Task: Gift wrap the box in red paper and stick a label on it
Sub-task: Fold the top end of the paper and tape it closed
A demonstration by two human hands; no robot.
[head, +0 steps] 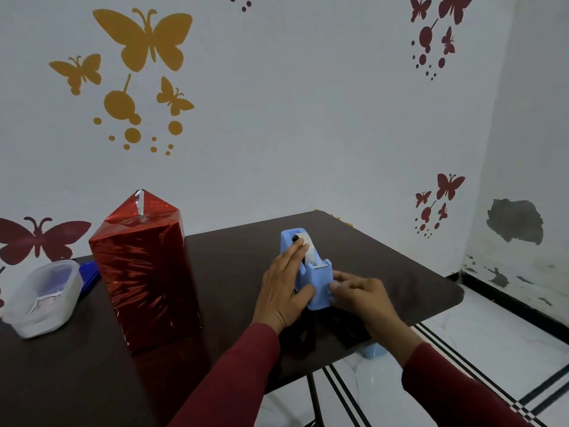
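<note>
Even soft indoor light, glare on red foil point(144, 272), wide-angle edge bending, slight softness

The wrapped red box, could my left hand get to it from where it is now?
Probably yes. The left hand is holding the blue tape dispenser, and the red wrapped box stands upright just to its left. Only bare dark table lies between them, though the hand would need to let go first.
</note>
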